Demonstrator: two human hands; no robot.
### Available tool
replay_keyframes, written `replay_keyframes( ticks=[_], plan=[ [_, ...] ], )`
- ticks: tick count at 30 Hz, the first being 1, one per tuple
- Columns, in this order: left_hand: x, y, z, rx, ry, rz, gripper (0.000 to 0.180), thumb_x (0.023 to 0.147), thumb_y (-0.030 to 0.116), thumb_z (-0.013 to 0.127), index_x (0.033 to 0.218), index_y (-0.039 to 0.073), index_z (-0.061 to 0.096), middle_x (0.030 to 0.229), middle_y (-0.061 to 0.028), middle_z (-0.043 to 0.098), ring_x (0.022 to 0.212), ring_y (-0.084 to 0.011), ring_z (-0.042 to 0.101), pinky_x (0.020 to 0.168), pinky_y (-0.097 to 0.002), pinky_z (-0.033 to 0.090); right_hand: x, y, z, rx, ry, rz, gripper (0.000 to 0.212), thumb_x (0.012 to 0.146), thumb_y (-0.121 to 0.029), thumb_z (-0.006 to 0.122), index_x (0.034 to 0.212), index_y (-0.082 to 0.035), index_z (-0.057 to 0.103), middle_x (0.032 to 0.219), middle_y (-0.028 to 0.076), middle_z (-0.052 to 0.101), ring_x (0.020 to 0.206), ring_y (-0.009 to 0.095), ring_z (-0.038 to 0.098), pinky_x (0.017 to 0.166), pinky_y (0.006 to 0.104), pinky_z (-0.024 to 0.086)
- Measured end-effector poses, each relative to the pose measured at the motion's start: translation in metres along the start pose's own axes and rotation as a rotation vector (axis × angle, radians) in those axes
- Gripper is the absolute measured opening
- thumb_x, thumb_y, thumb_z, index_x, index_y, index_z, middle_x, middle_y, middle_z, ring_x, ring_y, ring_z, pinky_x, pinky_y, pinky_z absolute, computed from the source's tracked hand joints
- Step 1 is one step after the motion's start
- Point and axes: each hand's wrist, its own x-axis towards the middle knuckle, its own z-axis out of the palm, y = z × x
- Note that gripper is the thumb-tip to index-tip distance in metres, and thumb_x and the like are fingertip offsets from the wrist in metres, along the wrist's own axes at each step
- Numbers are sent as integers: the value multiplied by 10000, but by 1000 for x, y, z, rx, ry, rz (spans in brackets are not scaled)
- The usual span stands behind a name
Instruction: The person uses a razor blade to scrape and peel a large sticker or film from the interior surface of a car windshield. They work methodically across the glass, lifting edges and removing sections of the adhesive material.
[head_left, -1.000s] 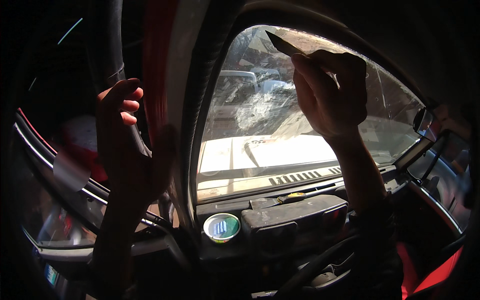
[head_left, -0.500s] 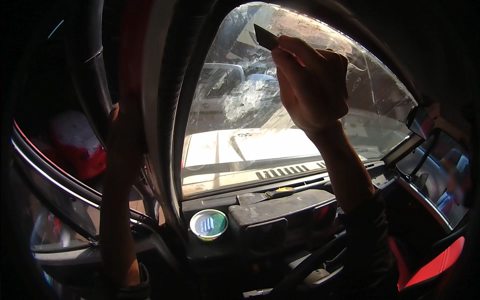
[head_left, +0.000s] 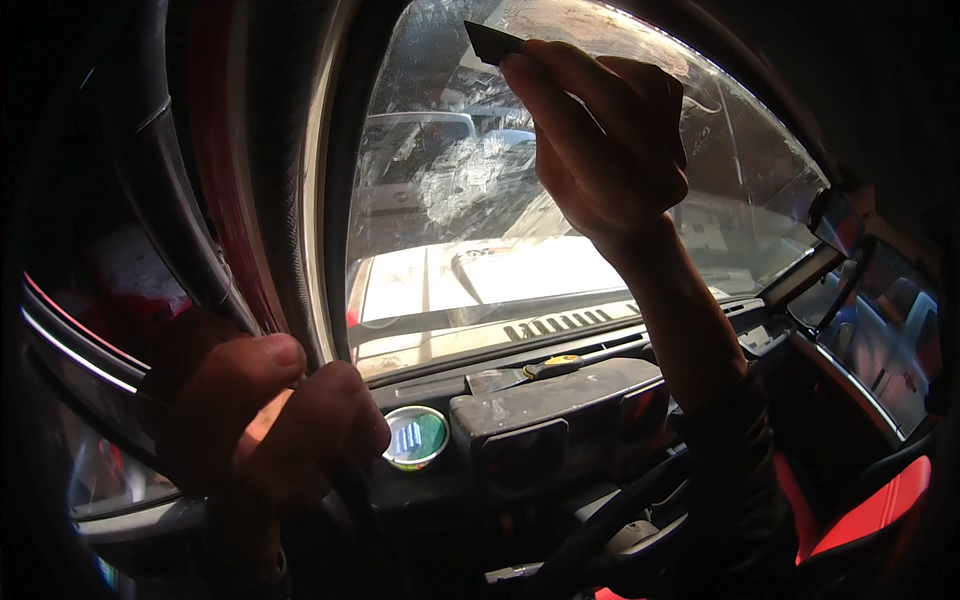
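**Dark, thin, slant-ended blade (head_left: 493, 44) before a curved, white-smeared glass windscreen (head_left: 445, 190)**

Pinched between thumb and curled fingers of the bare right hand (head_left: 612, 140), at 1 o'clock: the blade, at 12 o'clock, tip toward 10. Contact of blade with glass: impossible to tell from this angle. At 8 o'clock: the bare left hand (head_left: 290, 435), well apart from the right, in shade, fingers half curled near the lower end of a long, black, tubular trim (head_left: 185, 230); cannot tell whether gripping it or only in front of it. At 5 o'clock, just beyond a dark grey, box-shaped housing (head_left: 560, 398): a flat scraper with a yellow-and-black handle (head_left: 545, 369), out of hand. At 7 o'clock: a round, pale-rimmed, green-and-white tub (head_left: 416, 437), likewise out of hand.

Step in hand, by judgement: blade work near the upper edge of the windscreen, with white streaks below. Called for next, by judgement: a firm pinch, a shallow blade angle against the pane, and a steady place for the left hand.
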Motion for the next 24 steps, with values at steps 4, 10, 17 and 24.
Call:
replay_keyframes(
  ticks=[4,10,17,24],
  plan=[
    [20,26,29,-127,-385,85,199,750,57,625,934,21,559,729,-52,480,665,-174,513,568,-303,450,3,-3,-1,-16,-23,33,309,624,38,713,907,-84,694,891,30,662,751,143,560,705,262,427],
    [55,15,59,501,-313,-31,450,731,116,643,1136,-3,485,892,-62,477,817,-165,477,658,-298,445,6,-2,-1,-40,-27,44,323,620,55,699,910,-89,693,900,22,665,748,146,563,719,267,430],
    [58,10,64,763,-291,57,591,746,126,633,1271,-6,395,1036,-79,433,927,-190,475,683,-276,500,4,-1,4,-31,21,56,332,623,34,718,928,-91,683,885,32,670,767,157,597,735,259,444],
    [60,5,69,813,-282,55,646,738,102,630,1312,-7,356,1062,-83,429,941,-190,478,651,-258,505,9,3,8,-7,96,32,325,619,44,724,915,-82,683,856,40,672,744,153,605,701,250,456]
  ],
)
